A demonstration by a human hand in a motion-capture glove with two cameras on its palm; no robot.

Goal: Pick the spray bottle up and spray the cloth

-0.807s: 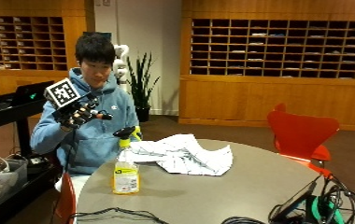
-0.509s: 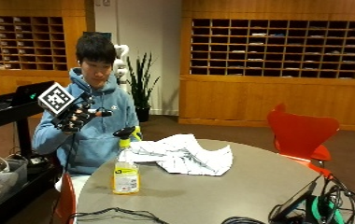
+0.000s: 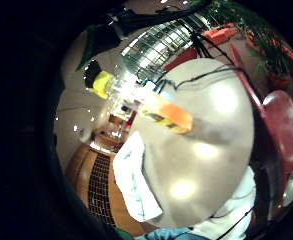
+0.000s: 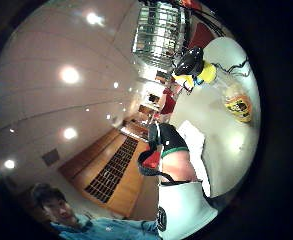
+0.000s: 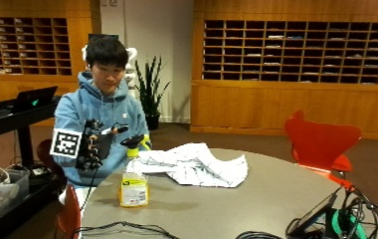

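Bottle (image 5: pixel 133 184) upright on table (image 5: pixel 242 209) near its edge, cloth (image 5: pixel 195 165) crumpled just behind it. Gloved right hand (image 5: pixel 93 148) in the air beside bottle, apart from it, holding nothing; finger spread can't be told.

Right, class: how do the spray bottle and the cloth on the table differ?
The spray bottle stands upright near the table's edge; the cloth lies crumpled and spread flat further in. The bottle is yellow with a black spray head; the cloth is white with faint lines. Both rest on the round table, untouched by the gloved right hand.
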